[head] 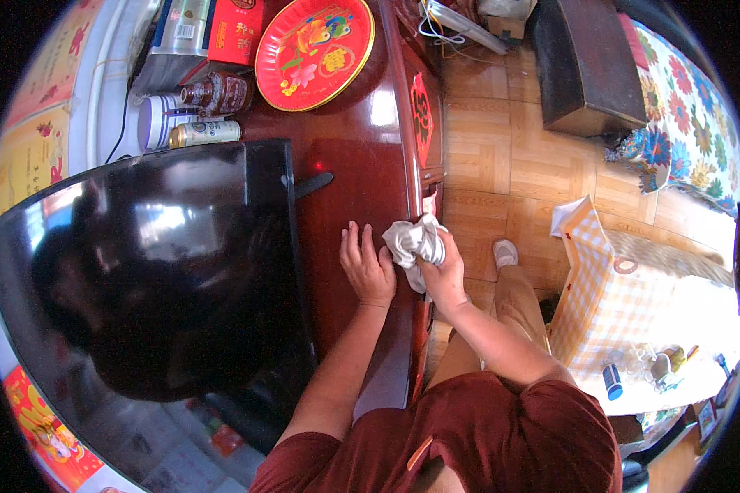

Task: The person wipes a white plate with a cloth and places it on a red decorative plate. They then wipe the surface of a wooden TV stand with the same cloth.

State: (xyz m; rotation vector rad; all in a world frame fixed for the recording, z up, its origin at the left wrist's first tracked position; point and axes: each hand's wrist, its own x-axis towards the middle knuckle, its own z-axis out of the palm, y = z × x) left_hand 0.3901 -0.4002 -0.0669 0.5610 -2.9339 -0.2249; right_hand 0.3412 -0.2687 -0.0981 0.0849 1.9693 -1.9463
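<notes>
My right hand [445,271] grips a crumpled light grey cloth [414,243] at the front edge of a glossy dark red wooden cabinet [351,148]. Part of the cloth hangs down by that edge. Beside it, my left hand [369,266] rests palm down on the cabinet top with its fingers spread and holds nothing. A flat-screen television [179,277] stands on the cabinet to the left of my hands, one foot [314,184] sticking out from under it. The screen mirrors the room and a dark figure.
Behind the television are a red patterned tray [314,52], a brown bottle [222,93], a can [205,134], a white tub [160,123] and a red box [235,31]. On the right stand a table with a checked cloth [629,302] and a dark wooden piece of furniture [586,68].
</notes>
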